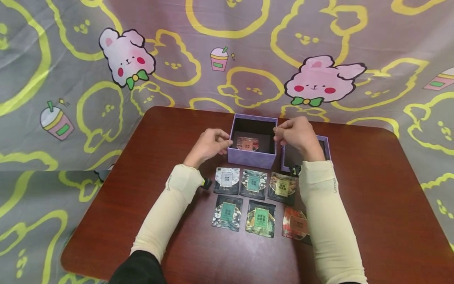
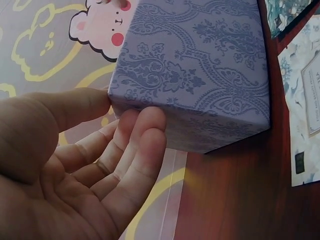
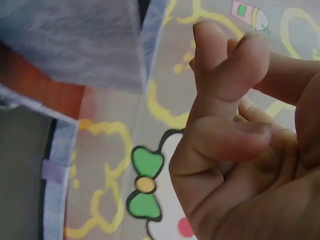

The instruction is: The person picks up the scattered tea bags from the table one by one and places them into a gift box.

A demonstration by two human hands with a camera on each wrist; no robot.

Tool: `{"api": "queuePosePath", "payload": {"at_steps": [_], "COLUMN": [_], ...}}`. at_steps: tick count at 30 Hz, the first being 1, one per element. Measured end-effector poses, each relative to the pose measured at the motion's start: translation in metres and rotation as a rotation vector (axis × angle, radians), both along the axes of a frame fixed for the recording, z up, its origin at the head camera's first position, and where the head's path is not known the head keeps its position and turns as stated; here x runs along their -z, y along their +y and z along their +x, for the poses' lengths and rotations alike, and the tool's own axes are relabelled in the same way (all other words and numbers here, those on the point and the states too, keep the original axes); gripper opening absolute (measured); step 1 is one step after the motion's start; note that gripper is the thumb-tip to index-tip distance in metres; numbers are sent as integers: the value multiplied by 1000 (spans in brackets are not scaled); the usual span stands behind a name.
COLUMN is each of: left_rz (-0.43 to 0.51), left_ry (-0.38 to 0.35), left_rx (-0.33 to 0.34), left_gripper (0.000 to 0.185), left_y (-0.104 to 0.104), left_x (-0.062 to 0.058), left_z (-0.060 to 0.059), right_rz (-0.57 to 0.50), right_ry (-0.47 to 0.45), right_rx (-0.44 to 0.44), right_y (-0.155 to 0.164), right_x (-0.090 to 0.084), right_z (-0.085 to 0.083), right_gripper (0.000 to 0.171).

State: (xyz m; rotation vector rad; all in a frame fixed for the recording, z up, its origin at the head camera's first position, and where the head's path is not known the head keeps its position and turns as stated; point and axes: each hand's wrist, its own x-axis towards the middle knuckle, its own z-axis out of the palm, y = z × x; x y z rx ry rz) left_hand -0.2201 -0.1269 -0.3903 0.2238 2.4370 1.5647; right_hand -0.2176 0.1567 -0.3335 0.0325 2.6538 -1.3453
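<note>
1. Your left hand (image 1: 210, 145) pinches the left rim of an open, rectangular purple box (image 1: 251, 158), its thumb and bent fingers nearly closed over the edge.
2. That box sits between your hands, toward the far side of the glossy red-brown desk (image 1: 170, 134). Its outside carries darker floral scrollwork; its inside is black.
3. Inside it lies a red printed packet (image 1: 247, 143), nearer your left hand than your right.
4. On your side of the box, six flat rectangular sachets (image 1: 253, 184) with printed labels lie in two rows of three, one partly behind your cream right sleeve (image 1: 331, 221).
5. Your right hand (image 1: 298, 132) is at the box's right rim, fingers curled toward the thumb; I cannot tell whether it has hold of anything.
6. Rightmost, a second open purple-walled box (image 1: 328, 149) stands partly hidden by that hand.
</note>
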Motion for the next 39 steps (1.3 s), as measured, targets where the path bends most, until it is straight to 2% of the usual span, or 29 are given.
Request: {"api": "queuePosePath", "payload": {"at_steps": [8, 16, 23, 28, 35, 39], "left_rz": [-4, 19, -1, -1, -4, 3], "left_ry": [-15, -24, -10, -37, -14, -22], "left_rx": [4, -4, -4, -10, -3, -12], "left_gripper": [33, 30, 30, 32, 30, 27], "left_y": [-2, -3, -1, -2, 0, 0], "left_x": [-1, 0, 1, 3, 0, 1], "left_z": [0, 0, -1, 0, -1, -1], "right_rz": [-5, -7, -7, -19, -93, -64], "right_ry": [-7, -54, -104, -125, -171, -179], "right_rx": [26, 34, 70, 73, 122, 111], "right_y": [25, 43, 59, 65, 69, 71], "right_x": [11, 17, 30, 40, 51, 58], "right_z": [10, 20, 35, 45, 59, 64], "right_gripper": [27, 28, 31, 37, 38, 37]}}
